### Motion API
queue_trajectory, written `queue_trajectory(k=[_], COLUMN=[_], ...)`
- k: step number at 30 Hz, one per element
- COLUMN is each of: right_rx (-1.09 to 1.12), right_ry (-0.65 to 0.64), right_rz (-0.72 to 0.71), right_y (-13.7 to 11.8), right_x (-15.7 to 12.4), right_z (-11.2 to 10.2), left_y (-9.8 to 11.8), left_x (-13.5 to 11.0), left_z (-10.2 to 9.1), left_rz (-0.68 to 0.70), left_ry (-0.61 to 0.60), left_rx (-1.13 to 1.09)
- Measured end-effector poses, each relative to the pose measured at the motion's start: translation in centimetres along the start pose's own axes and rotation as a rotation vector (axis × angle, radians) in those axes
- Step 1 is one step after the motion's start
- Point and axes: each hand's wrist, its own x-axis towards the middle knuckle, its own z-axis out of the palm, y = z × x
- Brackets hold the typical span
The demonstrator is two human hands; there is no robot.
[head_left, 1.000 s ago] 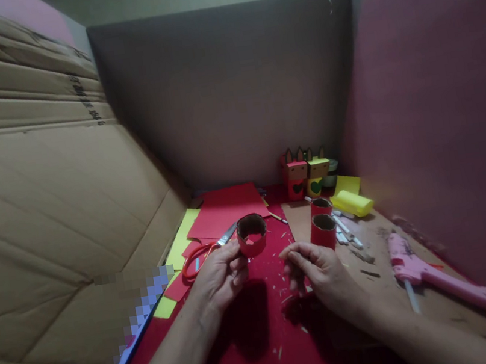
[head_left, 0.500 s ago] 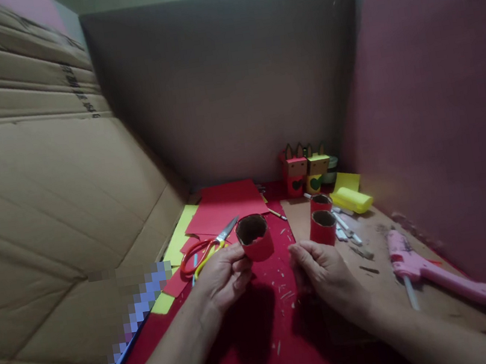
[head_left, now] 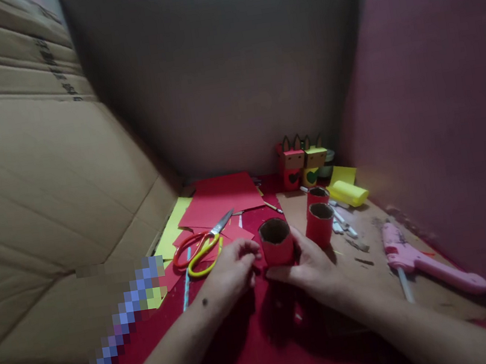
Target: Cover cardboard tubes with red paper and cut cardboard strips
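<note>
A short cardboard tube covered in red paper (head_left: 279, 248) is upright in my right hand (head_left: 313, 267), its brown open end facing up. The thumb lies along the tube's near side and the fingers are behind its right side. Just left of the tube is my left hand (head_left: 234, 268), loosely curled with fingers apart and nothing in it. Two more red tubes (head_left: 320, 228) stand beyond my right hand, one behind the other. Scissors with red and yellow handles (head_left: 205, 248) lie beyond my left hand on red paper pieces.
Red paper sheets (head_left: 222, 194) lie at the back left. Two animal-faced paper figures (head_left: 293, 168) stand at the back. To the right are a yellow roll (head_left: 349, 192), white sticks and a pink glue gun (head_left: 430, 269) on a cardboard sheet (head_left: 365, 237). Cardboard (head_left: 34, 189) walls the left side.
The red tube has passed from my left hand to my right and moved slightly right. My left hand has let go and stays beside it. The view has shifted a little.
</note>
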Motion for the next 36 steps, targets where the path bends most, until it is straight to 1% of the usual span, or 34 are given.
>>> queue_trajectory(k=[2, 3, 5, 6, 7, 10, 11, 12, 15, 16, 17, 19, 21, 23, 25, 27, 31, 32, 36], right_rx=[0.031, 0.02, -0.026, -0.047, -0.055, -0.039, -0.042, -0.054, -0.137, -0.171, -0.201, -0.245, -0.259, -0.243, -0.211, -0.205, -0.241, -0.241, -0.233], right_ry=[-0.019, -0.025, -0.045, -0.057, -0.067, -0.069, -0.064, -0.067, -0.088, -0.095, -0.097, -0.089, -0.083, -0.093, -0.118, -0.114, -0.09, -0.096, -0.088], right_rz=[0.066, 0.091, 0.123, 0.131, 0.135, 0.1, 0.07, 0.039, -0.023, -0.029, -0.032, -0.046, -0.091, -0.143, -0.177, -0.177, -0.108, -0.105, -0.14], right_y=[0.2, 0.4, 0.8, 1.1, 1.2, 1.5, 1.6, 1.6, 2.0, 2.2, 2.4, 2.8, 3.0, 3.1, 3.1, 3.1, 3.4, 3.5, 3.6], right_x=[0.3, 0.4, 0.7, 0.8, 0.8, 0.8, 0.7, 0.6, 0.4, 0.4, 0.4, 0.4, 0.6, 0.8, 0.8, 0.7, 0.4, 0.4, 0.6], right_z=[-0.2, -0.3, -0.5, -0.5, -0.5, -0.3, -0.3, -0.2, -0.3, -0.3, -0.4, -0.5, -0.5, -0.4, -0.3, -0.3, -0.5, -0.5, -0.4], left_y=[0.6, 0.8, 1.1, 1.1, 0.9, 0.1, -0.1, -0.2, 0.1, 0.4, 0.6, 1.0, 1.1, 1.0, 0.9, 0.9, 1.0, 0.9, 0.4], left_x=[-0.1, -0.2, -0.4, -0.4, -0.4, -0.3, -0.2, -0.2, -0.7, -1.0, -1.3, -1.7, -2.0, -2.0, -2.0, -2.0, -2.0, -1.9, -1.5], left_z=[-0.4, -0.5, -0.7, -0.7, -0.7, -0.5, -0.4, -0.4, -0.3, -0.3, -0.3, -0.1, 0.2, 0.6, 0.7, 0.7, 0.2, 0.2, 0.3], left_rz=[0.182, 0.277, 0.46, 0.539, 0.606, 0.721, 0.742, 0.759, 0.811, 0.84, 0.874, 0.947, 0.982, 0.958, 0.922, 0.929, 1.032, 1.04, 0.957], left_ry=[0.22, 0.298, 0.37, 0.366, 0.337, 0.154, 0.116, 0.107, 0.206, 0.223, 0.211, 0.119, -0.008, -0.089, -0.123, -0.096, 0.078, 0.088, -0.037], left_rx=[0.172, 0.221, 0.312, 0.37, 0.435, 0.634, 0.682, 0.718, 0.746, 0.743, 0.748, 0.813, 0.968, 1.124, 1.205, 1.204, 1.094, 1.092, 1.202])
